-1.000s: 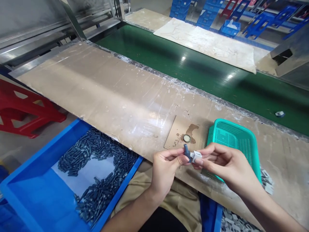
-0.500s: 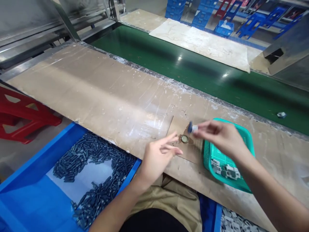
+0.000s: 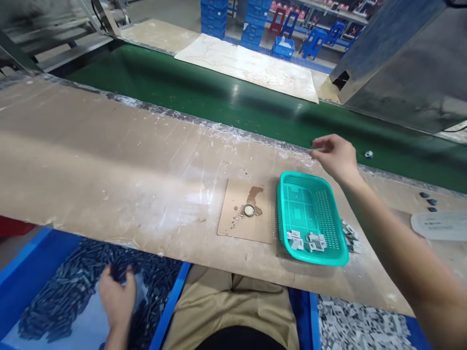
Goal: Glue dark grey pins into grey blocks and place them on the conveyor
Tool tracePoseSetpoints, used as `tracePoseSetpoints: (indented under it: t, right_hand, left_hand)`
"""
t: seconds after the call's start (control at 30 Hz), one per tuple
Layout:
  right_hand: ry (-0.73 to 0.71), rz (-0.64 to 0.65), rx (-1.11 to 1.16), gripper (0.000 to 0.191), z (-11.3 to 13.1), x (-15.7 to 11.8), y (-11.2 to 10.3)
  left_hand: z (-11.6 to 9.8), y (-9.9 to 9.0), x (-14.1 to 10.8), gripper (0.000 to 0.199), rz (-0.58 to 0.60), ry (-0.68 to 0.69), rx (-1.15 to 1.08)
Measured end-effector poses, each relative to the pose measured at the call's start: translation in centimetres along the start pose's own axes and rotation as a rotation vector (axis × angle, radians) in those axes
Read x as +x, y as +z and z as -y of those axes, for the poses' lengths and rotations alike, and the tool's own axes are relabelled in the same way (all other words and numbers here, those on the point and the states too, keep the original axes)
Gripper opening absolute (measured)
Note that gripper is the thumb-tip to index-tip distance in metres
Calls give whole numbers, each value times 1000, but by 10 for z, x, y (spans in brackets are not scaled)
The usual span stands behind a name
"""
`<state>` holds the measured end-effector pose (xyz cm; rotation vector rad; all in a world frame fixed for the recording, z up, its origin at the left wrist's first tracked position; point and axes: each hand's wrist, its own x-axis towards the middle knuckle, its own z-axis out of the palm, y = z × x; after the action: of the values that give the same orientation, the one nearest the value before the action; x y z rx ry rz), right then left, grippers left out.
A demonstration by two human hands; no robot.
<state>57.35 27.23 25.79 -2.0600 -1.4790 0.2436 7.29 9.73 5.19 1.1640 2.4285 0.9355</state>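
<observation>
My left hand (image 3: 117, 296) reaches into the blue bin (image 3: 170, 304) at lower left, thumb and fingers apart, over a heap of small dark, narrow pieces (image 3: 62, 287). Its fingertips are close to the pieces; I see nothing held. At the near edge of the green conveyor belt (image 3: 270, 119) is my right hand (image 3: 337, 158), fingers curled towards the thumb. A dark speck shows at its fingertips, too small to name. On the worktable, a small round dish-like thing with a pale centre (image 3: 249, 210) sits on a cardboard square (image 3: 233, 228) with wet stains.
A green plastic basket (image 3: 314, 260) holds several small grey-white pieces (image 3: 316, 241), with more beside it. One small piece (image 3: 368, 154) lies on the belt. Several dark bits (image 3: 432, 201) lie near a translucent lid-like object (image 3: 441, 225). Grey-white pieces (image 3: 365, 321) fill a bin at lower right.
My left hand has moved from beside the round thing down into the bin. My right hand, which held a dark-and-white piece over the cardboard, has moved forward to the belt. The view has shifted right.
</observation>
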Motion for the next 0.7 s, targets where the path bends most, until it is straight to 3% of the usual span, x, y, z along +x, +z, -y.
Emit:
tracePoseSetpoints:
  t: [0.1, 0.13, 0.2, 0.27, 0.37, 0.57, 0.7]
  right_hand:
    - [-215, 313, 16, 19, 0, -64, -13]
    - [-276, 440, -11, 23, -3, -85, -15]
    - [-363, 564, -106, 34, -11, -121, -12]
    - [-434, 573, -165, 37, -21, -146, -5]
    - [-498, 555, -152, 34, -31, -162, 4]
    - [-514, 568, -123, 29, -29, -161, 2]
    - [-490, 567, -96, 33, -28, -162, 1]
  left_hand:
    - [13, 21, -7, 68, 140, 56, 91]
    - [14, 26, -9, 67, 170, 76, 122]
    - [15, 32, -12, 64, 214, 113, 161]
    - [17, 34, -14, 62, 245, 128, 148]
    - [22, 27, -18, 59, 262, 116, 120]
    - [30, 2, -30, 33, 270, 13, 54]
    - [29, -11, -34, 24, 227, -151, -16]
